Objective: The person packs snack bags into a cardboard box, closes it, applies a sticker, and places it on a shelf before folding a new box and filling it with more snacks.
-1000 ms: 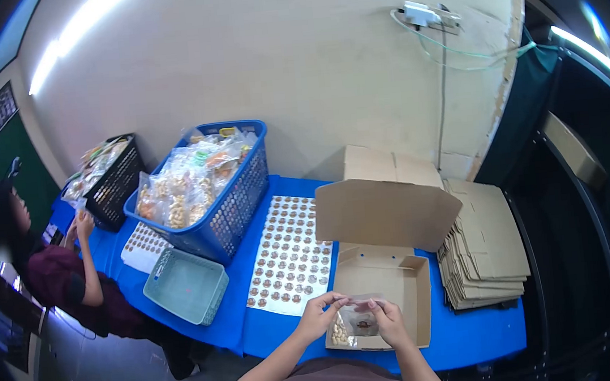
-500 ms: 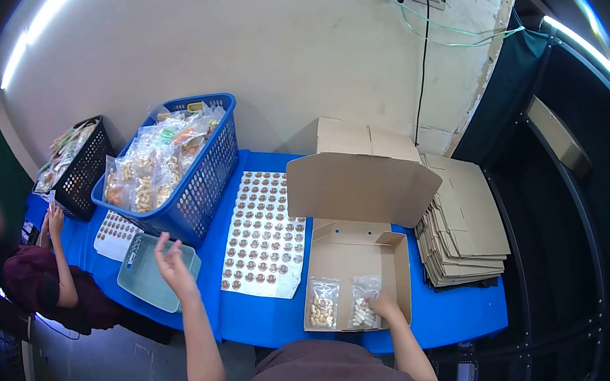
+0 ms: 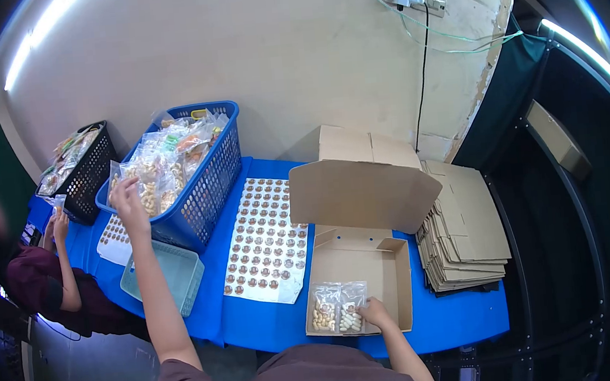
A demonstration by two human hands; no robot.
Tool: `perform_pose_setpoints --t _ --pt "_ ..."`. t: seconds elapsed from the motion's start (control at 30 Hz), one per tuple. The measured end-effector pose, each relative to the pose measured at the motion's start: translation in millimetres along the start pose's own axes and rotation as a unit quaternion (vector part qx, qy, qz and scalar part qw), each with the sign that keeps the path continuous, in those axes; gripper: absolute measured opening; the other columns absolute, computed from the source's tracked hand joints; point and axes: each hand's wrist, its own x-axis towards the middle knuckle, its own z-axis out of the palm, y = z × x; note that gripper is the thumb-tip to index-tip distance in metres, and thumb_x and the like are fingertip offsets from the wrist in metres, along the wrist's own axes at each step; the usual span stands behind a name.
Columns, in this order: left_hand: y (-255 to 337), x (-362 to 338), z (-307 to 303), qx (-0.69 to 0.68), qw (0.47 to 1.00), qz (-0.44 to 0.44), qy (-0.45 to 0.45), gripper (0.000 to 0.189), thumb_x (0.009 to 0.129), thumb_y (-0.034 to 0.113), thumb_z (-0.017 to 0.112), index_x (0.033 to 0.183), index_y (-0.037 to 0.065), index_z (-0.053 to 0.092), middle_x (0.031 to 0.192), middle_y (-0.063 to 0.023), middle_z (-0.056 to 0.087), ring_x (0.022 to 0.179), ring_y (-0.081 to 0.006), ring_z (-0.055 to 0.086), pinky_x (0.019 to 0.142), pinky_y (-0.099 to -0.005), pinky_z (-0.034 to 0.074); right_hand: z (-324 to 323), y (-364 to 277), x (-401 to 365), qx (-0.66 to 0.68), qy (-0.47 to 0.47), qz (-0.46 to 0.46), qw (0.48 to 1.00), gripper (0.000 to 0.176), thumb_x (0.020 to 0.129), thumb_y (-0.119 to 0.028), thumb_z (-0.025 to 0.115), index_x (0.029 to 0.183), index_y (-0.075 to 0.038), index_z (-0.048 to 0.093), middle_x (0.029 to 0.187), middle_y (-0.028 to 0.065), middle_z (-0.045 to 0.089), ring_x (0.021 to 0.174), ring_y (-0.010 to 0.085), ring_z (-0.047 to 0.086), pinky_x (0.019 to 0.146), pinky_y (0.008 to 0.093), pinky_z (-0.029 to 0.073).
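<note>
My left hand [image 3: 129, 207] is raised at the front rim of the blue basket [image 3: 208, 199], fingers apart and holding nothing. Heaped in that basket are clear plastic packets [image 3: 148, 179], several with pale nut-like pieces. My right hand [image 3: 376, 313] grips the right edge of a clear packet of pale pieces [image 3: 350, 310] inside the open cardboard box [image 3: 369, 265]. Against its left side lies a second packet [image 3: 323, 311] with similar contents. Both packets rest along the box's near wall, and the box lid [image 3: 363, 192] stands up behind.
A sheet of round stickers [image 3: 266, 241] lies left of the box on the blue-covered table [image 3: 447, 323]. Flattened cardboard boxes [image 3: 470, 212] are stacked at right. Below the basket sits a green tray [image 3: 193, 280]. At far left, a person [image 3: 48, 278] handles a packet near a black basket [image 3: 90, 180].
My left hand has moved up and left, from above the green tray to the basket's front. My right hand has slid the packet left against the other one.
</note>
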Motion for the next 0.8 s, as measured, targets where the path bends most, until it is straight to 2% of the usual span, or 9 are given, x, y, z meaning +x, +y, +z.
perform_pose_setpoints --t 0.03,0.1,0.17,0.23,0.33,0.4,0.47,0.63,0.8 --pt "-4 7 12 -0.005 1.0 0.0 0.003 0.024 0.094 0.017 0.047 0.107 0.006 0.065 0.117 -0.0145 0.053 0.112 -0.0253 0.05 0.095 -0.0372 0.041 -3 0 4 -0.002 0.005 -0.001 1.0 0.051 0.084 -0.031 0.07 0.114 0.008 0.057 0.088 0.0186 0.068 0.075 0.0286 0.068 0.07 0.0365 0.053" --pt "-20 16 33 0.044 0.991 0.004 -0.124 0.024 0.092 0.02 0.05 0.105 0.006 0.065 0.11 -0.0169 0.056 0.108 -0.0304 0.052 0.094 -0.04 0.041 -8 1 10 0.183 -0.143 0.042 0.972 0.038 0.087 -0.028 0.066 0.101 0.008 0.063 0.082 0.0142 0.068 0.072 0.021 0.066 0.067 0.0324 0.052" --pt "-49 17 55 0.111 0.977 0.004 -0.184 0.027 0.09 0.023 0.053 0.107 0.006 0.065 0.117 -0.0186 0.055 0.112 -0.0325 0.051 0.096 -0.0413 0.041 -8 0 8 0.232 -0.153 0.058 0.959 0.034 0.086 -0.028 0.065 0.095 0.005 0.066 0.078 0.0153 0.068 0.068 0.0224 0.065 0.066 0.034 0.052" --pt "-109 14 87 0.232 0.914 -0.082 -0.323 0.041 0.083 0.032 0.061 0.115 0.007 0.063 0.13 -0.0224 0.05 0.121 -0.0363 0.049 0.099 -0.0429 0.041 -5 4 4 0.282 -0.162 0.072 0.943 0.031 0.085 -0.028 0.064 0.089 0.003 0.069 0.074 0.0164 0.068 0.064 0.0239 0.064 0.066 0.0355 0.052" --pt "-140 27 114 0.271 0.767 -0.224 -0.537 0.076 0.068 0.042 0.072 0.135 0.01 0.052 0.143 -0.0271 0.04 0.131 -0.0375 0.043 0.104 -0.0435 0.04 10 22 12 0.119 -0.167 0.046 0.978 0.037 0.089 -0.032 0.063 0.077 0.003 0.068 0.065 0.0089 0.065 0.059 0.0169 0.062 0.059 0.0313 0.05" --pt "-140 14 119 0.337 0.791 -0.18 -0.478 0.091 0.065 0.043 0.075 0.142 0.009 0.042 0.138 -0.0255 0.046 0.127 -0.0368 0.048 0.104 -0.0443 0.041 2 13 2 0.082 -0.178 0.041 0.98 0.04 0.089 -0.035 0.063 0.074 0.002 0.068 0.062 0.0084 0.064 0.057 0.0171 0.062 0.059 0.0316 0.05" --pt "-161 24 127 0.286 0.766 -0.216 -0.533 0.096 0.065 0.043 0.074 0.146 0.01 0.034 0.145 -0.0227 0.039 0.132 -0.0344 0.043 0.107 -0.0448 0.038 -12 -6 -3 0.051 -0.205 0.085 0.974 0.046 0.089 -0.041 0.062 0.071 0.0 0.068 0.061 0.0089 0.064 0.058 0.0174 0.062 0.059 0.0319 0.05" --pt "-151 16 123 0.333 0.74 -0.182 -0.556 0.069 0.086 0.041 0.055 0.143 0.007 0.039 0.14 -0.0119 0.05 0.125 -0.0335 0.051 0.106 -0.0416 0.039 -2 0 -2 0.053 -0.2 0.096 0.974 0.049 0.089 -0.045 0.061 0.072 0.001 0.068 0.062 0.0098 0.065 0.058 0.0179 0.063 0.06 0.0319 0.051" --pt "-147 19 115 0.298 0.727 -0.218 -0.579 0.068 0.086 0.042 0.054 0.143 0.007 0.04 0.139 -0.0123 0.051 0.124 -0.0331 0.052 0.105 -0.0421 0.039 2 7 3 0.066 -0.199 0.088 0.974 0.048 0.09 -0.043 0.061 0.079 0.003 0.066 0.064 0.0107 0.065 0.059 0.0178 0.064 0.058 0.0309 0.052"
